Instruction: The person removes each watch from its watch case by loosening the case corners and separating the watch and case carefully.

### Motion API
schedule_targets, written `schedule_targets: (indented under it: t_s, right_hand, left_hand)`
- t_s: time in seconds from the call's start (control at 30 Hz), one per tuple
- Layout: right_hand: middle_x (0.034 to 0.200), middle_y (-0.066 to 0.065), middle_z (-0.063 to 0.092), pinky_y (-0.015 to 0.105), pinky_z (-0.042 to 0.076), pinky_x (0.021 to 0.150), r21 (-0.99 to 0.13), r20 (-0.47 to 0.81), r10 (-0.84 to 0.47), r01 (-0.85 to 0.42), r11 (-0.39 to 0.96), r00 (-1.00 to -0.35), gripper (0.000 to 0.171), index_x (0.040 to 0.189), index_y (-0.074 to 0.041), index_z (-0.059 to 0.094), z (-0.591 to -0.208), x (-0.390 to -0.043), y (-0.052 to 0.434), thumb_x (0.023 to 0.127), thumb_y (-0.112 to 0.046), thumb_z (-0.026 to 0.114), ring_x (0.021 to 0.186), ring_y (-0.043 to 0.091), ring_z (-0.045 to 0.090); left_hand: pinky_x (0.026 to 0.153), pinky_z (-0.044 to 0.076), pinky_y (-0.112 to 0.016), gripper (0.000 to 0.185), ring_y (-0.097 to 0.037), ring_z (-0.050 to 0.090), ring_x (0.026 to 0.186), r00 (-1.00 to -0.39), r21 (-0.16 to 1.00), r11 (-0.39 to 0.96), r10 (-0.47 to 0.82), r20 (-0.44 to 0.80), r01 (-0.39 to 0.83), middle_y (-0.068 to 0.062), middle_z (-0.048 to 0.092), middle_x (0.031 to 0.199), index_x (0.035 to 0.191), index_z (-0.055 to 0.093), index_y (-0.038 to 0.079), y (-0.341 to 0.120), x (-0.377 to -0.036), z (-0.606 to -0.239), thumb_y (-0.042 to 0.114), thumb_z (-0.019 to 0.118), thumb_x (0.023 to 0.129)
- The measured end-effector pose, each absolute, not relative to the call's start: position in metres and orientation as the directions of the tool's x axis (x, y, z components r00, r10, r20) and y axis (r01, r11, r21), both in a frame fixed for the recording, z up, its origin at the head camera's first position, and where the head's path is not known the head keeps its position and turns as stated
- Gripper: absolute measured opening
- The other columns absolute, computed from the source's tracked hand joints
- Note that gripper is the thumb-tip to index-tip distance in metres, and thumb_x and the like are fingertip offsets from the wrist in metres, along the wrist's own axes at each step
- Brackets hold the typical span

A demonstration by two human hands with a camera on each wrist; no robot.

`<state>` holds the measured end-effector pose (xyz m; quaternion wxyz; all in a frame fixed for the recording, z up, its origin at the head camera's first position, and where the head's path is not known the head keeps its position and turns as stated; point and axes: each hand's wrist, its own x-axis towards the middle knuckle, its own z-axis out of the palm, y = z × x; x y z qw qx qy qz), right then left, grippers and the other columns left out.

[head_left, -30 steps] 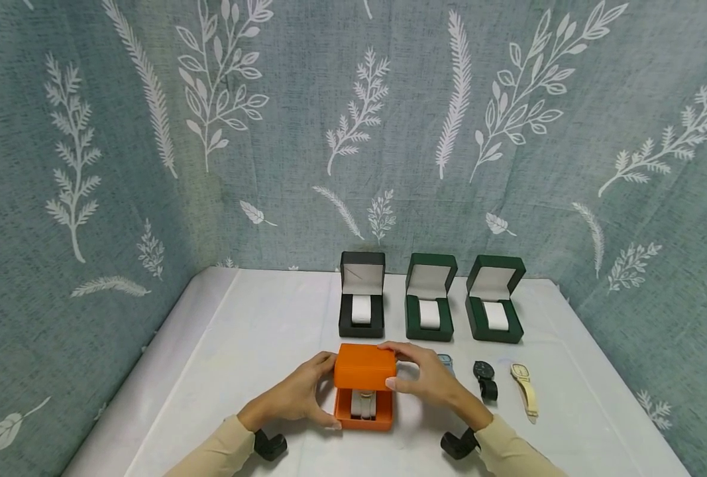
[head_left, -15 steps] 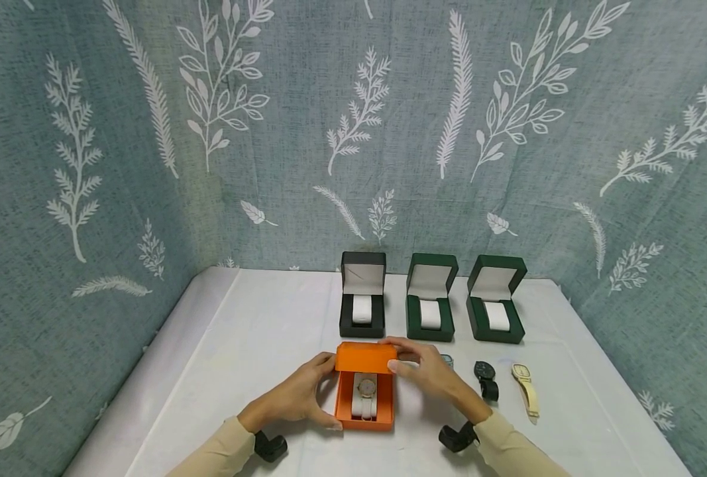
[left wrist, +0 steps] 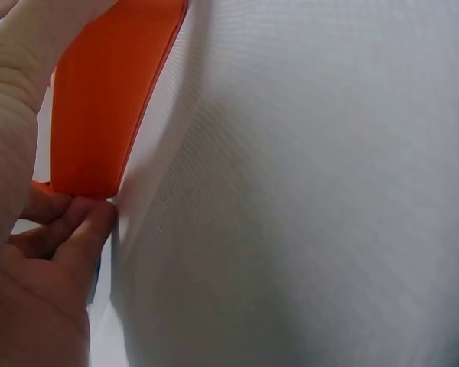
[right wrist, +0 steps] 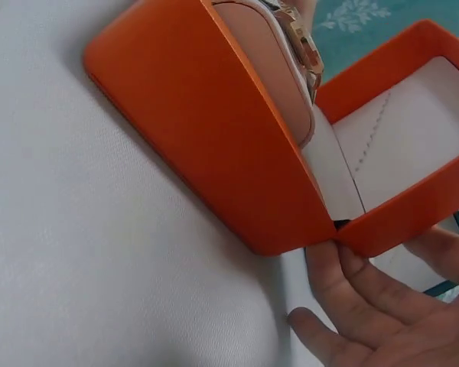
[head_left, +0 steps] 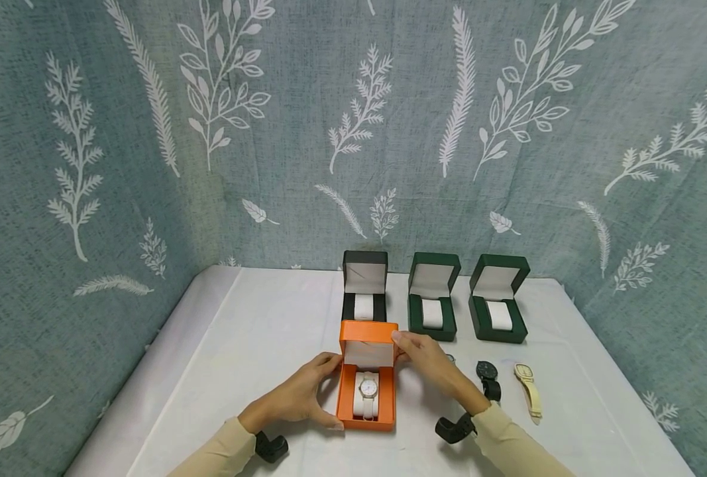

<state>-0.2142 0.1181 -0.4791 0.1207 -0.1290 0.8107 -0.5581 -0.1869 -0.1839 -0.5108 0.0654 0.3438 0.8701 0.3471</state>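
An orange watch box (head_left: pixel 365 424) stands with its lid raised, holding a white-strapped wristwatch (head_left: pixel 368 389) round a white cushion. My left hand (head_left: pixel 299 394) grips the left side of the box, with the thumb near the front corner and fingers (left wrist: pixel 69 229) at the rear. My right hand (head_left: pixel 433 364) holds the lid (right wrist: pixel 421 138) at its right edge. In the right wrist view, fingers (right wrist: pixel 340 298) of that hand lie behind the box by the hinge. From the head, most of the right fingers are hidden behind the lid.
Behind stand a black open watch box (head_left: pixel 365 271) and two green open ones, left (head_left: pixel 433 265) and right (head_left: pixel 499 268), each with a white cushion. Right of my hand lie a black watch (head_left: pixel 488 377) and a gold watch (head_left: pixel 527 391). A patterned curtain (head_left: pixel 270 132) closes the back.
The orange lid has swung up and back from partly lowered, showing its white lining and the watch inside. My right hand went with the lid; the left hand kept its place.
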Motion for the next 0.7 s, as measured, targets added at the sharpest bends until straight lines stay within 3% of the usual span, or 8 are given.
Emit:
schedule_targets:
  t_s: [0.3, 0.7]
  right_hand:
    - [0.113, 0.01, 0.072, 0.044, 0.052, 0.1, -0.943, -0.13, -0.284, 0.03, 0.333, -0.95, 0.072, 0.131, 0.002, 0.066, -0.4777, -0.2176, 0.1161, 0.102, -0.062, 0.05, 0.101, 0.022, 0.068]
    - [0.111, 0.014, 0.071, 0.048, 0.051, 0.1, -0.949, -0.163, -0.297, 0.067, 0.307, -0.941, 0.073, 0.13, 0.008, 0.064, -0.4714, -0.2149, 0.1157, 0.104, -0.059, 0.048, 0.098, 0.025, 0.068]
  left_hand:
    - [0.114, 0.039, -0.044, 0.122, -0.024, 0.048, 0.135, -0.762, 0.647, 0.538, 0.639, 0.106, 0.541, -0.007, 0.046, 0.147, 0.154, 0.04, -0.004, -0.1838, -0.1871, -0.5071, 0.055, 0.096, 0.063]
    - [0.115, 0.038, -0.042, 0.118, -0.021, 0.048, 0.134, -0.764, 0.654, 0.539, 0.639, 0.093, 0.531, -0.005, 0.045, 0.145, 0.152, 0.043, -0.003, -0.1835, -0.1855, -0.5062, 0.056, 0.095, 0.063]
